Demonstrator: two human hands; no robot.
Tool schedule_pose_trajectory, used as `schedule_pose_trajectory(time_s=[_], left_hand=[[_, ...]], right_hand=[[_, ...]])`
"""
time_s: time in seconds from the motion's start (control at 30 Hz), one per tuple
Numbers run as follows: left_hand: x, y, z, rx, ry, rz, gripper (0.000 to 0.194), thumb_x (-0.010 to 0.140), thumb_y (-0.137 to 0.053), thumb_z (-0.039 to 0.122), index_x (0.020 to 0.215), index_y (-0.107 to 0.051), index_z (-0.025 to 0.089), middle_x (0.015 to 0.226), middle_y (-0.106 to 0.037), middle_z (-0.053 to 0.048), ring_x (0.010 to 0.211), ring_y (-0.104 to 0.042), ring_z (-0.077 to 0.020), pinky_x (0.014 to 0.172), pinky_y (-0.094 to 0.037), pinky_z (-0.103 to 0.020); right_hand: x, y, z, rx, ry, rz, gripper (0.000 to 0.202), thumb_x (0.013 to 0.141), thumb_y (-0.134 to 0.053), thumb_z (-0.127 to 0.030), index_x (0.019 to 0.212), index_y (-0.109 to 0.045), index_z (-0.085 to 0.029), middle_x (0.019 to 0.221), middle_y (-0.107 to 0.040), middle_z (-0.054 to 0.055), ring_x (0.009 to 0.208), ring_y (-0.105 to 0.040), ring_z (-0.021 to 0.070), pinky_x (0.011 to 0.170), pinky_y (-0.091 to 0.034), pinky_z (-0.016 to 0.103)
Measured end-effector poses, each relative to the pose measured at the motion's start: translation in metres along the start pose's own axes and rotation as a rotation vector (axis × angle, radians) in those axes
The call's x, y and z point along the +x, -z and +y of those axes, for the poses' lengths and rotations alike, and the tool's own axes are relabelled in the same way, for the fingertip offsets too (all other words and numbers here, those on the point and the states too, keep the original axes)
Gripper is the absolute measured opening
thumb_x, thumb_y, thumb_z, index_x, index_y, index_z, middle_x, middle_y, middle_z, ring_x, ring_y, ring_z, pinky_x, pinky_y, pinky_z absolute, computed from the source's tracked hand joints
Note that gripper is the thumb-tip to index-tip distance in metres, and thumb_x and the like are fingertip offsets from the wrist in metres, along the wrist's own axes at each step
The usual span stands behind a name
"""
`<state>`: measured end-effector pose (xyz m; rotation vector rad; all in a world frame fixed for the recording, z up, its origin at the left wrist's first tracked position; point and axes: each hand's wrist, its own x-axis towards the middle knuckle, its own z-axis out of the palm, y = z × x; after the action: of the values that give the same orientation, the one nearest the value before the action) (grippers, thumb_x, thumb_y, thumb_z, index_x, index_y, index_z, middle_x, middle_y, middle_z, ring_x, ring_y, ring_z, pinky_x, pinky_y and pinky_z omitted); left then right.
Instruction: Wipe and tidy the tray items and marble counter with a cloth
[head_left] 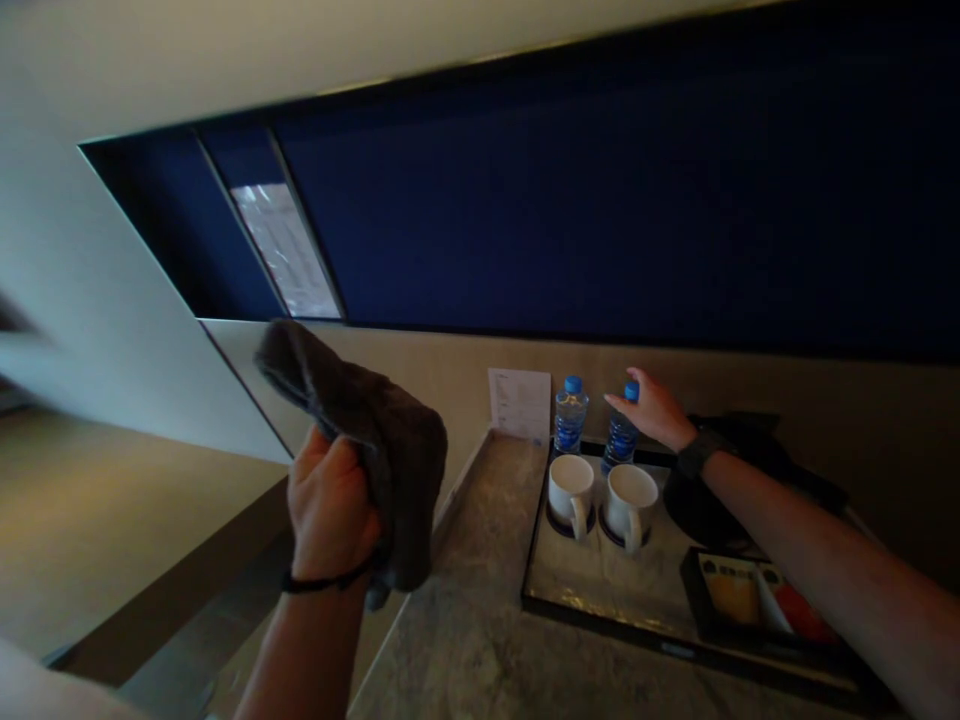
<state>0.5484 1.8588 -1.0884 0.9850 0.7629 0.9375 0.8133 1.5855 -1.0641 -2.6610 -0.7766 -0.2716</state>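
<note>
My left hand is closed around a dark grey cloth, which hangs in folds over the fist, raised to the left of the counter. Over on the right, my right hand is at the blue cap of a water bottle, thumb and forefinger spread apart around it. A second water bottle stands just left of that one. Both bottles are at the back of a black-rimmed tray. In front of them sit two white mugs, the left mug and the right mug, on dark coasters.
A black box of sachets lies at the tray's front right, partly behind my right forearm. A dark kettle-like object is behind that arm. A printed card leans on the wall. The stone-look counter ends at left.
</note>
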Motion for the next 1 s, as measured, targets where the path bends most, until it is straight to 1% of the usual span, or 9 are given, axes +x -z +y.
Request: schedule_pose_trajectory(time_s=[0.07, 0.2, 0.27, 0.33, 0.43, 0.6, 0.7, 0.83, 1.0], left_hand=[[0.003, 0.004, -0.034, 0.165, 0.017, -0.100, 0.024, 0.079, -0.059, 0.036, 0.098, -0.062, 0.021, 0.077, -0.067, 0.002, 0.075, -0.062, -0.0172, 0.070, -0.055, -0.029], [-0.011, 0.011, -0.127, 0.883, -0.011, -0.473, 0.035, 0.087, -0.046, 0.026, 0.118, -0.056, 0.014, 0.096, -0.069, -0.009, 0.089, -0.063, -0.0230, 0.083, -0.051, -0.037], [-0.026, 0.011, -0.164, 1.123, -0.094, -0.705, 0.045, 0.088, -0.044, 0.019, 0.132, -0.049, 0.014, 0.117, -0.065, -0.013, 0.104, -0.060, -0.0244, 0.093, -0.047, -0.040], [-0.040, 0.009, -0.184, 1.233, -0.192, -0.868, 0.048, 0.090, -0.044, 0.021, 0.138, -0.047, 0.020, 0.128, -0.060, -0.011, 0.112, -0.056, -0.0256, 0.097, -0.044, -0.042], [-0.050, 0.003, -0.190, 1.275, -0.223, -0.967, 0.052, 0.092, -0.046, 0.038, 0.141, -0.045, 0.022, 0.134, -0.057, -0.009, 0.117, -0.052, -0.0292, 0.099, -0.043, -0.045], [-0.046, -0.002, -0.184, 1.306, -0.175, -1.041, 0.080, 0.078, -0.061, 0.053, 0.147, -0.037, 0.022, 0.145, -0.046, -0.009, 0.125, -0.044, -0.0343, 0.105, -0.037, -0.051], [-0.047, -0.006, -0.186, 1.301, -0.170, -1.091, 0.079, 0.074, -0.062, 0.042, 0.147, -0.038, 0.022, 0.138, -0.053, -0.009, 0.125, -0.044, -0.0353, 0.105, -0.038, -0.050], [-0.047, -0.018, -0.190, 1.221, -0.136, -1.187, 0.072, 0.070, -0.054, 0.020, 0.142, -0.045, 0.020, 0.122, -0.062, -0.010, 0.117, -0.053, -0.0290, 0.099, -0.045, -0.039], [-0.020, -0.018, -0.183, 1.010, -0.002, -1.237, 0.071, 0.061, -0.053, 0.012, 0.132, -0.054, 0.019, 0.126, -0.063, -0.007, 0.112, -0.060, -0.0228, 0.100, -0.046, -0.031]], right_hand=[[0.014, -0.016, 0.004, -0.005, -0.061, -0.010, 0.055, 0.073, -0.070, -0.042, 0.115, -0.059, -0.007, 0.110, -0.064, 0.020, 0.098, -0.062, 0.0323, 0.088, -0.048, 0.045], [0.029, -0.034, 0.016, 0.029, -0.129, 0.060, 0.027, 0.081, -0.056, -0.035, 0.093, -0.065, -0.012, 0.086, -0.068, 0.013, 0.080, -0.064, 0.0258, 0.077, -0.049, 0.037], [0.028, -0.036, 0.016, 0.067, -0.142, 0.125, 0.038, 0.085, -0.047, -0.044, 0.092, -0.064, -0.011, 0.083, -0.068, 0.014, 0.074, -0.064, 0.0247, 0.070, -0.048, 0.035], [0.025, -0.036, 0.009, 0.113, -0.136, 0.162, 0.053, 0.086, -0.041, -0.058, 0.093, -0.062, -0.010, 0.079, -0.067, 0.015, 0.066, -0.063, 0.0233, 0.061, -0.046, 0.032], [0.023, -0.035, -0.014, 0.161, -0.062, 0.108, 0.067, 0.079, -0.045, -0.075, 0.089, -0.063, -0.012, 0.066, -0.063, 0.008, 0.055, -0.058, 0.0200, 0.052, -0.041, 0.029], [0.039, -0.041, -0.041, 0.142, 0.047, -0.067, 0.081, 0.068, -0.053, -0.082, 0.101, -0.067, -0.009, 0.054, -0.058, 0.002, 0.049, -0.052, 0.0167, 0.052, -0.035, 0.029], [0.047, -0.050, -0.039, 0.117, 0.042, -0.117, 0.082, 0.066, -0.054, -0.081, 0.097, -0.069, -0.007, 0.056, -0.058, 0.004, 0.049, -0.050, 0.0168, 0.049, -0.032, 0.029], [0.047, -0.061, -0.038, 0.095, 0.098, -0.202, 0.058, 0.066, -0.063, -0.071, 0.080, -0.072, -0.016, 0.062, -0.061, 0.004, 0.054, -0.052, 0.0157, 0.051, -0.030, 0.028], [0.040, -0.057, -0.042, 0.080, 0.114, -0.211, 0.041, 0.070, -0.065, -0.058, 0.066, -0.069, -0.017, 0.054, -0.057, 0.001, 0.051, -0.049, 0.0133, 0.048, -0.026, 0.028]])
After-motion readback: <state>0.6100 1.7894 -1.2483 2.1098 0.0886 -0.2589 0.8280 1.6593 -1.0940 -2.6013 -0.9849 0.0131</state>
